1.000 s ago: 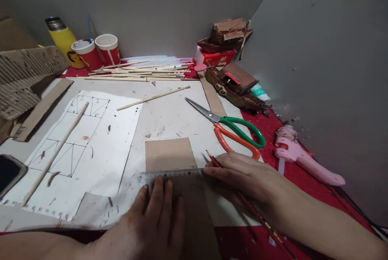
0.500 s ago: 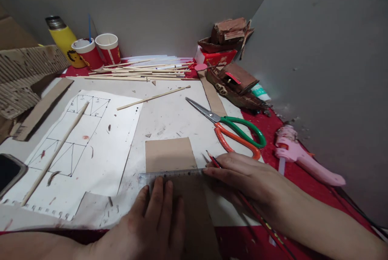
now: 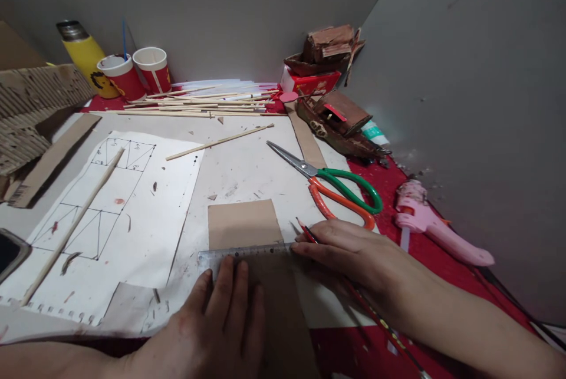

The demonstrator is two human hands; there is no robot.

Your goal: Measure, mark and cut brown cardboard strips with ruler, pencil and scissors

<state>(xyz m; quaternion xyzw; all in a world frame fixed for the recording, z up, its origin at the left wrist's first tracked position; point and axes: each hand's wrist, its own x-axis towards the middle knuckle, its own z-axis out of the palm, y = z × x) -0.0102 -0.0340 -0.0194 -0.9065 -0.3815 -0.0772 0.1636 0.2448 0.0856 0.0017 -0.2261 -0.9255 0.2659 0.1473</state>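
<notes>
A strip of brown cardboard (image 3: 245, 220) lies before me with a clear ruler (image 3: 256, 250) across it. My left hand (image 3: 221, 314) rests flat on the cardboard, fingers spread, their tips pressing the ruler. At the ruler's right end is my right hand (image 3: 349, 255), its fingertips touching that end. It is closed around a red and black pencil (image 3: 381, 323), whose point sticks out past the fingers to the upper left. Just beyond this hand lie scissors (image 3: 316, 174) with one green and one orange handle, blades apart.
A sheet with drawn truss shapes (image 3: 168, 202) lies left, a wooden stick (image 3: 75, 223) across it. Behind are several thin sticks (image 3: 198, 105), paper cups (image 3: 152, 69) and a yellow bottle (image 3: 86, 61). A brown model boat (image 3: 340, 119) and pink glue gun (image 3: 424, 217) stand right.
The whole view has shifted slightly, so things appear a little further left. Both hands keep their places on the ruler and cardboard.
</notes>
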